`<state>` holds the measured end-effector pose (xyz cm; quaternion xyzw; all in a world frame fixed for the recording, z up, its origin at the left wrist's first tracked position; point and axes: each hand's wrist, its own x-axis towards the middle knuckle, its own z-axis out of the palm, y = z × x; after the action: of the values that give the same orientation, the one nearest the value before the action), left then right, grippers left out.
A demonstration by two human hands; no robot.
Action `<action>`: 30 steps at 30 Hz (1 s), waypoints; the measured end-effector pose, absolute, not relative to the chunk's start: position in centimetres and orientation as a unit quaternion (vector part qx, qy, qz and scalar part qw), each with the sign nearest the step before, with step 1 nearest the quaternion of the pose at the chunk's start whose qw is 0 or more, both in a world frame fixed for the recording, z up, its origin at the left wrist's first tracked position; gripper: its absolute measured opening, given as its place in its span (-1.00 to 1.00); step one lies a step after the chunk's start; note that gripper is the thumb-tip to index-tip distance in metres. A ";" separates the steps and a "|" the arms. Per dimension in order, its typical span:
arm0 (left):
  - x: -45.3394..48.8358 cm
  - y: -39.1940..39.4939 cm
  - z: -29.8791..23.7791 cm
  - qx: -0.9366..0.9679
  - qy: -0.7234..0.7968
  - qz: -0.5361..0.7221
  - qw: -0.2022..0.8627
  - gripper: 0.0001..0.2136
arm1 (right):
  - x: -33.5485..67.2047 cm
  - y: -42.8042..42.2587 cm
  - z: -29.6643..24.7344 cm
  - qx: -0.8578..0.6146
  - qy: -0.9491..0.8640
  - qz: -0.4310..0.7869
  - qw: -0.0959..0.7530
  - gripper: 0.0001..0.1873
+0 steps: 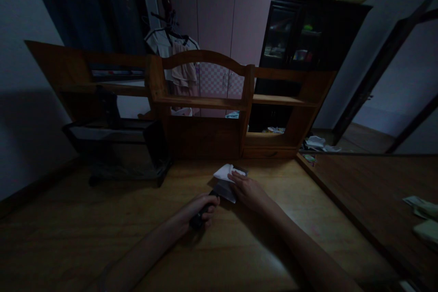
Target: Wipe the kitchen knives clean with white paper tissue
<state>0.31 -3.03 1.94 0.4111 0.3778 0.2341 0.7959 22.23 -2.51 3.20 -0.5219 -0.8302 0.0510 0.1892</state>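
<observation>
My left hand (pixel 205 210) is wrapped round the black handle of a kitchen knife (pixel 226 193). Its broad, cleaver-like blade points away from me, low over the wooden tabletop (pixel 164 246). My right hand (pixel 247 188) presses a white cloth or tissue (pixel 224 172) against the far part of the blade, fingers closed on it. The white piece hides part of the blade, and a dark edge shows just behind it. In the dim light I cannot tell whether the blade touches the table.
A dark rack (pixel 155 146) with a clear front stands at the left of the table. Along the back runs a wooden shelf unit (pixel 201 100) with a small drawer (pixel 270 153). To the right, a raised edge (pixel 328 191) borders another brown surface with folded cloths (pixel 424 207).
</observation>
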 end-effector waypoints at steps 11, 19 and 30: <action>0.2 -3.2 1.7 0.424 0.375 0.244 0.787 -0.80 | 22.9 -3.0 5.1 -0.650 -0.752 -0.017 0.110 -0.65; 0.3 -3.2 1.2 0.429 0.385 0.256 0.776 -0.80 | 22.4 -2.9 4.1 -0.656 -0.744 -0.038 0.122 -0.70; 0.4 -3.3 1.7 0.429 0.389 0.251 0.776 -0.77 | 21.9 -3.1 4.1 -0.549 -0.813 0.024 0.192 -0.58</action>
<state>0.43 -3.28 1.72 0.4291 0.3889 0.2512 0.7756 21.87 -3.08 4.12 -0.5491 -0.8130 0.0240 0.1921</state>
